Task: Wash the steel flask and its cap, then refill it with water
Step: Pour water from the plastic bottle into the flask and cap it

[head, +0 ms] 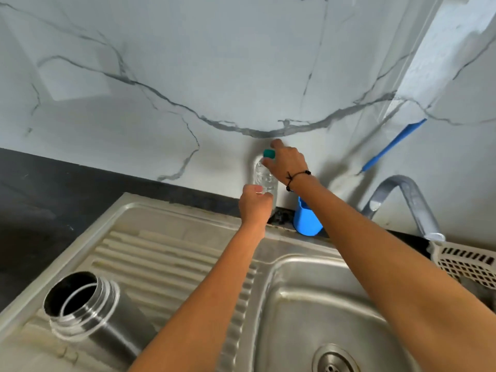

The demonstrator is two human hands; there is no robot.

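The steel flask (88, 310) stands uncapped on the sink's ribbed drainboard (161, 253) at the lower left, its dark mouth facing up. Its cap is not in view. At the back, against the marble wall, stands a clear plastic water bottle (264, 178) with a teal cap (269, 153). My left hand (253, 205) grips the bottle's lower body. My right hand (287, 162) is at the bottle's top, fingers curled around the teal cap.
A blue cup (306, 218) stands just right of the bottle. The grey tap (402, 200) arches over the steel sink basin (308, 304), whose drain (335, 358) shows at the bottom. A white plastic basket (467, 261) sits at the right edge. Dark countertop (40, 197) lies left.
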